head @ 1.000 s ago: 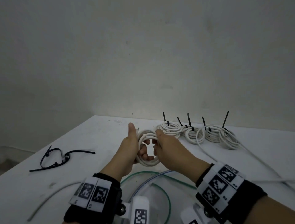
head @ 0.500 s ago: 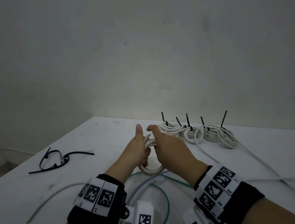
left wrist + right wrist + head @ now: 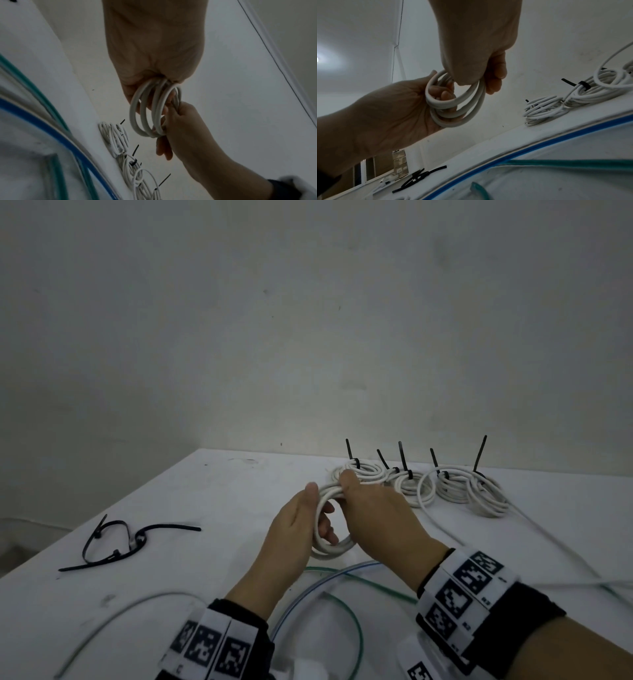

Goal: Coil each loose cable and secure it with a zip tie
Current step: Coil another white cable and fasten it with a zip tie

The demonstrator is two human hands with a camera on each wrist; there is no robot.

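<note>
Here the white cable coil (image 3: 330, 522) is held off the table (image 3: 212, 508) between both hands: left hand (image 3: 294, 529) has fingers curled through the loops, right hand (image 3: 373, 508) grasps their far side. Beyond the grip lie tied coils (image 3: 421, 484); loose black zip ties (image 3: 116, 539) lie left of it.

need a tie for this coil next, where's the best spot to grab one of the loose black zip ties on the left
Judging by the pose, take the straight tail of the loose black zip ties, from above. It lies flat on the table, pointing away from the tangled loops, so it should pinch cleanly.
</note>
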